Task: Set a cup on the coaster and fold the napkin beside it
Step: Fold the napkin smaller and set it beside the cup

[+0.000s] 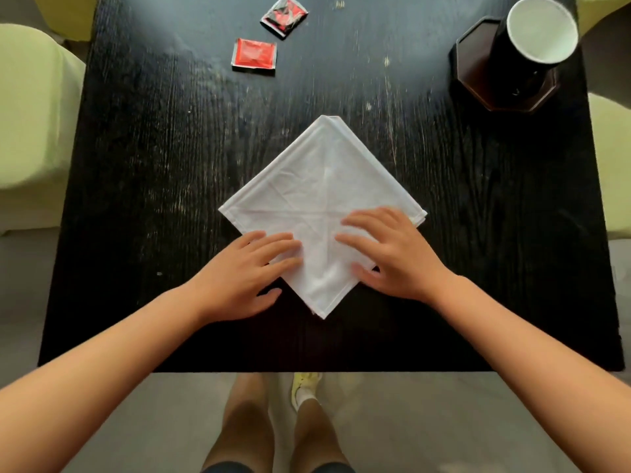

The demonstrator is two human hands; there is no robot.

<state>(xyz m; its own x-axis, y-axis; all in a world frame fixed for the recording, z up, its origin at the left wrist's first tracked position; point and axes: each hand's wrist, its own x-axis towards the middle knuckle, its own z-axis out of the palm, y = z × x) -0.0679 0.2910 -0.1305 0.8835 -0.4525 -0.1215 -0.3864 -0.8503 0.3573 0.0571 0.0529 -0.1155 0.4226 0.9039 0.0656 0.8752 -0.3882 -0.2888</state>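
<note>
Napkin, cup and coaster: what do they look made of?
Napkin: white woven cloth, matte, judging by its stitched hem and soft creases. Cup: probably paper, with a dark outside, plain white inside and thin rolled rim. Coaster: dark octagon with a raised rim and slight sheen, perhaps lacquered wood or plastic; I cannot tell which.

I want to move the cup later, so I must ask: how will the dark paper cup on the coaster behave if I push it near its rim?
The dark paper cup with white inside looks empty, so probably very light. It is tall over a narrower base, so a push near the rim would likely tip it. The raised edge of the dark octagonal coaster may stop its base from sliding.
</note>
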